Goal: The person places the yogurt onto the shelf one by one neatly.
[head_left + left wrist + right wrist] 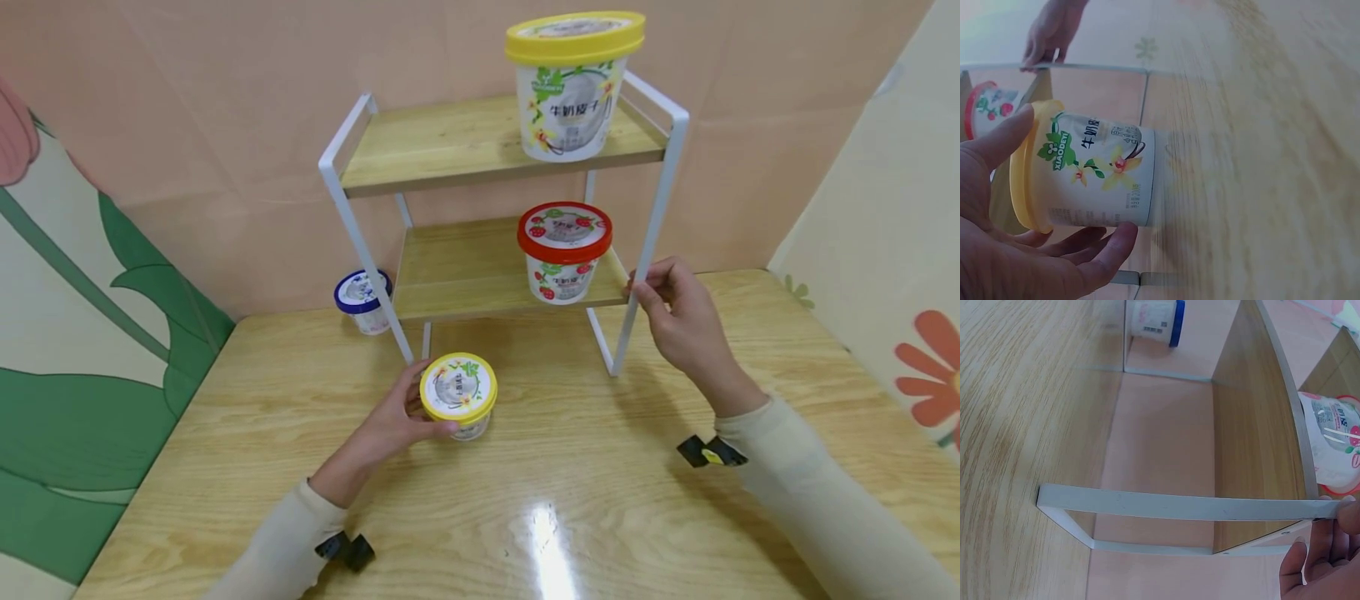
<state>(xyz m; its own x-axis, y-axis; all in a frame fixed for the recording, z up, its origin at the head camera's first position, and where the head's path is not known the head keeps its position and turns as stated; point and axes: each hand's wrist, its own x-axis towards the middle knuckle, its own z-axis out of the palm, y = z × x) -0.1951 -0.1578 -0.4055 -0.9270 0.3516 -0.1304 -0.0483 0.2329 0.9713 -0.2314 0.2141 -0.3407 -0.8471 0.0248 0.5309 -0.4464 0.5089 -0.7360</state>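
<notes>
My left hand [390, 421] grips a small white tub with a yellow lid [459, 387], thumb on one side and fingers on the other. In the left wrist view, vanilla flowers show on the tub [1097, 169]; its base is at or just above the tabletop. At the right side of a two-tier rack [495, 179], my right hand [686, 321] pinches the white metal leg [652, 217] beside the lower shelf. A red-lidded tub [565, 250] stands on that lower shelf, near the right hand. On the upper shelf is a larger yellow-lidded tub [573, 87].
Behind the rack's left leg, a blue-lidded tub [363, 300] stands on the wooden table [600, 492]. A pink backdrop [225, 167] hangs behind the rack. Floral panels [97, 392] flank the table on both sides.
</notes>
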